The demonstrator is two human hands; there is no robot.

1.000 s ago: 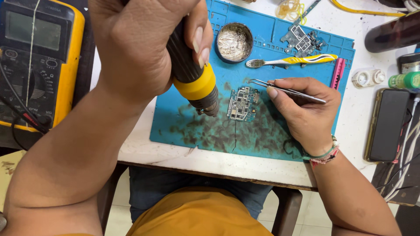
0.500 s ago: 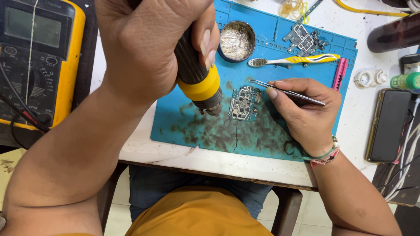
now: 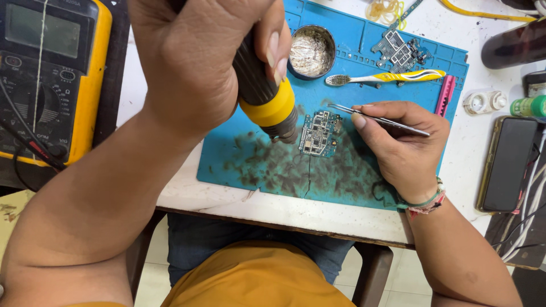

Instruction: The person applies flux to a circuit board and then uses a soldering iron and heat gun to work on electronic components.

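Blue mat (image 3: 432, 68) is holding a small circuit board (image 3: 319, 133) while the left hand (image 3: 205, 62) is gripping a hot-air tool (image 3: 267, 96) over it and the right hand (image 3: 406, 145) fingers are pinching tweezers (image 3: 378, 119) beside it, so the work is looking unfinished.

Multimeter (image 3: 48, 79), toothbrush (image 3: 387, 77), phone (image 3: 508, 164)

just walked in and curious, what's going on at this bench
A person is working on a small circuit board on a blue mat. The left hand holds a black-and-yellow heat tool with its nozzle beside the board. The right hand holds tweezers, tips at the board's top edge. A multimeter sits at the left.
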